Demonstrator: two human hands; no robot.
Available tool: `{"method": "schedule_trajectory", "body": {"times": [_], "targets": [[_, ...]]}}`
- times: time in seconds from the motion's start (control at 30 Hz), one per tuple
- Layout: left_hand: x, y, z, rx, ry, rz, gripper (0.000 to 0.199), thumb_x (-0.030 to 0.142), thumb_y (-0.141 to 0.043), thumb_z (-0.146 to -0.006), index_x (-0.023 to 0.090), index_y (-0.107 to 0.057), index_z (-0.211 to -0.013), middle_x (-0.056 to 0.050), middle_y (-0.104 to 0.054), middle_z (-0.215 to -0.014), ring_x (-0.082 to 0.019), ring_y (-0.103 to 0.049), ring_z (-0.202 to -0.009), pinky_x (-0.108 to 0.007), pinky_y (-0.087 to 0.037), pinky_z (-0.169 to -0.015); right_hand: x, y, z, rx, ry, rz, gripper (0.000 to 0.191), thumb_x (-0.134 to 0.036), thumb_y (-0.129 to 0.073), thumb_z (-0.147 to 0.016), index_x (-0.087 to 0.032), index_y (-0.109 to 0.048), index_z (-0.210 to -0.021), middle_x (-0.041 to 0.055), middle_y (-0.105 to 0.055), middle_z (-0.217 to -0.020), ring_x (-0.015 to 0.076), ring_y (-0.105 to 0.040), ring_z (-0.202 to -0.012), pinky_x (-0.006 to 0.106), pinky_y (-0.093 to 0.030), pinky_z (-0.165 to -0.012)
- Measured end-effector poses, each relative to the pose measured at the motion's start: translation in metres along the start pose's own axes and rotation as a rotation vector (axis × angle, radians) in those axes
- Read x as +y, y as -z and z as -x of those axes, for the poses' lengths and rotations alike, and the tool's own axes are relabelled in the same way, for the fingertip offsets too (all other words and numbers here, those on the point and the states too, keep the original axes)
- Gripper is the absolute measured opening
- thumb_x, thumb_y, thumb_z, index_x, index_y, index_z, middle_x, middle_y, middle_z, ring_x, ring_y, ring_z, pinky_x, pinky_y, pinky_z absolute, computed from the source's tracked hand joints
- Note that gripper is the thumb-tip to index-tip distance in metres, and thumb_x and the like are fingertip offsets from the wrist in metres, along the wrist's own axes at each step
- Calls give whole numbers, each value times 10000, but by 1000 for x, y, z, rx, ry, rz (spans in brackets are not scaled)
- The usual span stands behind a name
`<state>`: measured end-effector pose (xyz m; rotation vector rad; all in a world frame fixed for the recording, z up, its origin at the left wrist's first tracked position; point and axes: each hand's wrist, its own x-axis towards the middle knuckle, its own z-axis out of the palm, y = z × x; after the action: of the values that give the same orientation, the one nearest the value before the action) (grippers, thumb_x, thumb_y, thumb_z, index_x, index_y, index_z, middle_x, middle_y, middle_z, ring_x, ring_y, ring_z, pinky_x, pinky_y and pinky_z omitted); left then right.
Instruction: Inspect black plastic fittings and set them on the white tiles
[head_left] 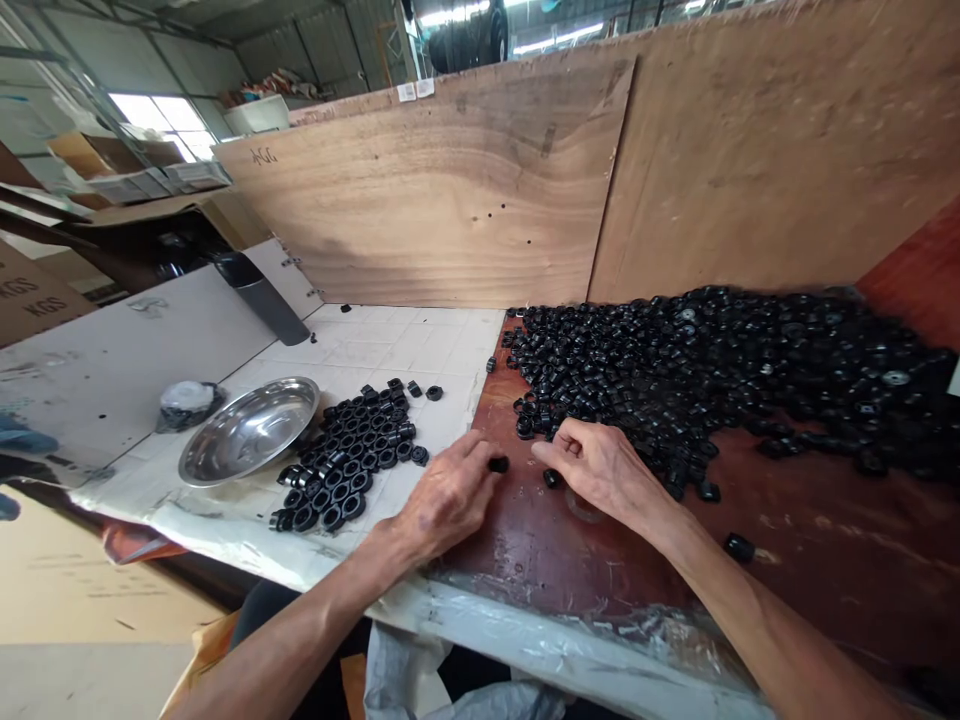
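Note:
My left hand (454,492) is low over the red-brown board, its fingers curled around a small black plastic ring (498,464) that shows at the fingertips. To its right, my right hand (604,468) is closed, with thumb and fingers bent together; whatever is between them is hidden. Just under those fingers sits another small black part (552,478), and I cannot tell whether the hand touches it. A large heap of similar black parts (637,370) spreads behind my right hand. Left of my left hand, several black rings (352,465) lie closely grouped on the white surface.
A shiny metal bowl (251,435) leans beside the grouped rings. Behind it are a black-and-white bundle (187,402) and a dark bottle (262,300) leaning at the side panel. A tall plywood panel (450,190) closes off the back. One loose black part (739,547) lies near my right forearm.

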<state>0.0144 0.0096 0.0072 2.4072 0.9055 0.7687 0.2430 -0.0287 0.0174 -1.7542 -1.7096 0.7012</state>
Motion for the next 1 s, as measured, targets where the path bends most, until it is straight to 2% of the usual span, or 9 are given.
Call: {"method": "schedule_trajectory", "body": {"times": [0.1,0.17,0.23,0.4,0.6,0.7,0.8,0.9,1.0], "targets": [[-12,23,8,15,256,100,117,153,-617,-851,183,-680,-945,-47,-673,-900,-182,-633,-812,-337,-534,-804,-1,1,5,-86,68,66,195,-358,-741,-797,-211,-616,-827,-24,-631,-685,137,-536,-581,254,-378,-574],[-10,30,8,11,477,377,153,209,-686,-817,172,-693,-966,-38,-700,-873,-175,-657,-791,-319,-539,-783,-5,-3,9,-121,167,5,211,-254,-713,-822,-214,-642,-1017,-3,-669,-841,136,-577,-652,248,-422,-627],[0,29,4,-11,608,670,227,254,-743,-785,154,-705,-985,-41,-723,-882,-160,-670,-779,-295,-536,-772,-9,-11,11,-101,284,-53,221,-196,-640,-887,-220,-642,-1106,26,-672,-970,148,-614,-770,255,-456,-715],[21,10,-2,-11,642,998,272,269,-842,-693,127,-730,-896,-36,-733,-813,-130,-666,-711,-265,-529,-753,-14,-21,11,-47,413,-124,159,-215,-529,-992,-217,-687,-969,44,-681,-935,175,-627,-848,279,-472,-788],[22,-3,7,72,658,1057,312,293,-838,-730,132,-706,-962,-57,-753,-857,-152,-698,-736,-286,-557,-766,-19,-17,14,-42,357,-201,86,-221,-596,-937,-210,-681,-928,43,-691,-929,175,-632,-828,280,-464,-741],[21,-5,14,106,526,841,244,301,-765,-822,160,-692,-1007,-74,-752,-967,-197,-723,-863,-338,-579,-827,-24,-22,17,-147,95,-393,99,-281,-600,-923,-200,-657,-921,15,-694,-750,165,-641,-694,265,-453,-633],[14,-9,23,167,175,442,167,207,-669,-899,195,-679,-1065,-72,-719,-1066,-193,-705,-979,-337,-575,-885,-25,-32,19,-278,-176,-701,217,-374,-606,-910,-178,-630,-822,-4,-645,-601,149,-612,-577,263,-465,-589],[5,-15,33,175,-100,160,284,95,-579,-935,217,-617,-1188,-82,-686,-1110,-174,-686,-1024,-315,-580,-892,-23,-40,19,-389,-291,-969,333,-438,-690,-845,-166,-591,-680,-11,-586,-581,120,-553,-526,252,-470,-545],[2,-17,39,160,-216,18,374,49,-529,-949,226,-542,-1279,-99,-658,-1157,-171,-674,-1055,-304,-589,-897,-22,-43,18,-479,-337,-1098,371,-463,-776,-775,-153,-599,-674,-20,-556,-608,100,-525,-515,236,-460,-511]]}}
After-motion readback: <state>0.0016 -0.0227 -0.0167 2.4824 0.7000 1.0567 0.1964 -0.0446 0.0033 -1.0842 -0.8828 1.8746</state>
